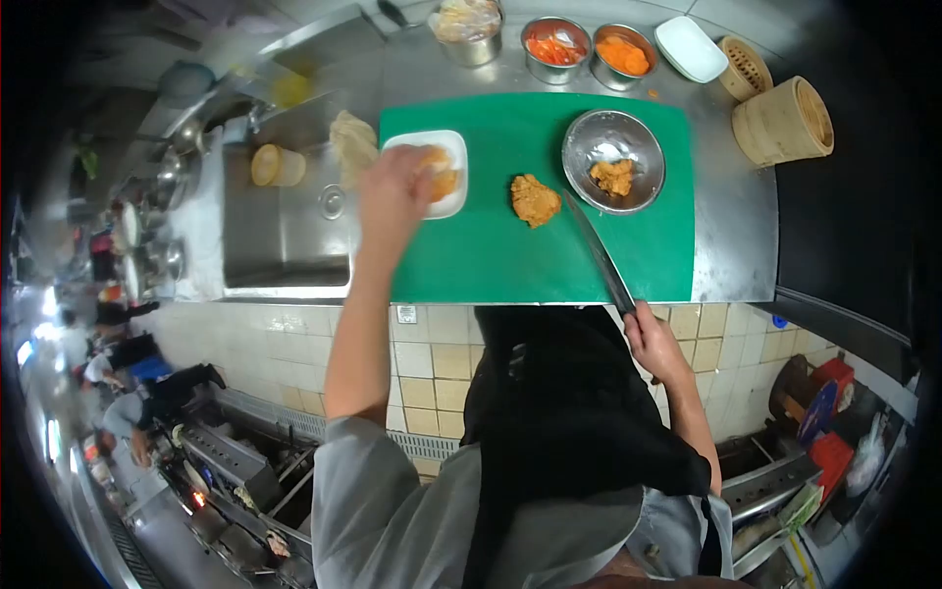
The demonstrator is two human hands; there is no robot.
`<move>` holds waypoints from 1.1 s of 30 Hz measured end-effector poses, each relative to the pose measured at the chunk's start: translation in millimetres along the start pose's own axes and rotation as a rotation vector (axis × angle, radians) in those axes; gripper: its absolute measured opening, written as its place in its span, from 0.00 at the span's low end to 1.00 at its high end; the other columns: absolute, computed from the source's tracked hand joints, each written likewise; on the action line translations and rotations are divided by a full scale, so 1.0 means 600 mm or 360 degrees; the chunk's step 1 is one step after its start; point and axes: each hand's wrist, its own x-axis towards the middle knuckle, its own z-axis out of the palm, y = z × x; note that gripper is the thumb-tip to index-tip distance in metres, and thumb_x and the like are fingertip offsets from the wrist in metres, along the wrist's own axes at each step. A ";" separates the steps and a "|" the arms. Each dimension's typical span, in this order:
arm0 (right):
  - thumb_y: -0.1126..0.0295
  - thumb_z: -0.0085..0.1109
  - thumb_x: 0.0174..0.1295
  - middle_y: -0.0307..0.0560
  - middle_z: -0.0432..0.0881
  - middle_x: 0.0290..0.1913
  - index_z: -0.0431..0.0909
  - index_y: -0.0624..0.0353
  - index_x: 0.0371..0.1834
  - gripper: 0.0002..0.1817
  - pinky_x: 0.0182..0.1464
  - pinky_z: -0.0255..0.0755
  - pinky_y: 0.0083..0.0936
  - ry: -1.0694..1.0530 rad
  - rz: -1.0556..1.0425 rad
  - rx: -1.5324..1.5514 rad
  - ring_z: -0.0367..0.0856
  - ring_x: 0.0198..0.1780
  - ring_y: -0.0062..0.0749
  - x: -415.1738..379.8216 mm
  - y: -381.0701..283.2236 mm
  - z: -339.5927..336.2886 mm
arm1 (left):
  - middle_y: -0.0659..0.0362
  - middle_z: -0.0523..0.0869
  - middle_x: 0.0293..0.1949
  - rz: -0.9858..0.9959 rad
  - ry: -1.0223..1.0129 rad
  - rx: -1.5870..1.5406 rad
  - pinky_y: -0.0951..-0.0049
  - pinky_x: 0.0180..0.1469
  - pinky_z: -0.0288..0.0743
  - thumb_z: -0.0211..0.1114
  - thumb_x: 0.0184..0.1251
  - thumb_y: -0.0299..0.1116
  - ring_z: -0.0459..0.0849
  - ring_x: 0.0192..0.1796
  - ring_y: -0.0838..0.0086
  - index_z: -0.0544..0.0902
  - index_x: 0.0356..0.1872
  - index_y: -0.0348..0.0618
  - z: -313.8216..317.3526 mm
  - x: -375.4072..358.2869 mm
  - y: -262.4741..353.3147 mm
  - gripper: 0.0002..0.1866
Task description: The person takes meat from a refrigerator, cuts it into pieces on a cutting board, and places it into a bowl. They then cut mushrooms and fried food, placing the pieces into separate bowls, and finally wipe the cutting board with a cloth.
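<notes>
In my right hand (655, 341) is the handle of a long kitchen knife (601, 251). Its blade slants up and left over the green cutting board (491, 270), the tip close to a piece of fried chicken (535, 200). My left hand (395, 188), slightly blurred, reaches over a white square plate (453, 207). Its fingers are curled down at orange-brown food (444, 184) on that plate; I cannot tell what is between them. On the board's right side, a steel bowl (638, 147) contains another fried chicken piece (612, 177).
Behind the board stand steel containers of red strips (555, 49) and orange slices (624, 55), and a white dish (691, 49). A bamboo steamer (783, 122) is at right. Left lies a sink (285, 221) with a cloth (352, 145) at its edge. Other people work far left.
</notes>
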 end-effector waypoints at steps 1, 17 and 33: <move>0.68 0.55 0.79 0.72 0.83 0.31 0.69 0.62 0.51 0.09 0.37 0.73 0.58 0.0001 0.0020 -0.0015 0.82 0.38 0.76 0.009 -0.008 0.002 | 0.51 0.88 0.57 0.0068 0.0149 -0.0233 0.55 0.61 0.80 0.72 0.70 0.34 0.88 0.57 0.53 0.88 0.57 0.45 0.034 -0.019 0.025 0.16; 0.75 0.53 0.74 0.75 0.83 0.34 0.63 0.67 0.48 0.10 0.42 0.75 0.63 -0.0061 0.0033 -0.0337 0.83 0.41 0.75 0.071 -0.092 0.051 | 0.36 0.57 0.83 0.0216 -0.0244 -0.0386 0.49 0.85 0.52 0.55 0.82 0.43 0.58 0.84 0.46 0.55 0.83 0.30 0.236 -0.080 0.137 0.38; 0.78 0.55 0.73 0.72 0.83 0.33 0.61 0.67 0.49 0.11 0.40 0.76 0.59 -0.0080 -0.0071 -0.0435 0.84 0.39 0.74 0.179 -0.107 0.059 | 0.38 0.65 0.80 0.0118 -0.0032 -0.0525 0.49 0.85 0.51 0.54 0.81 0.43 0.63 0.83 0.48 0.59 0.81 0.29 0.239 -0.083 0.118 0.36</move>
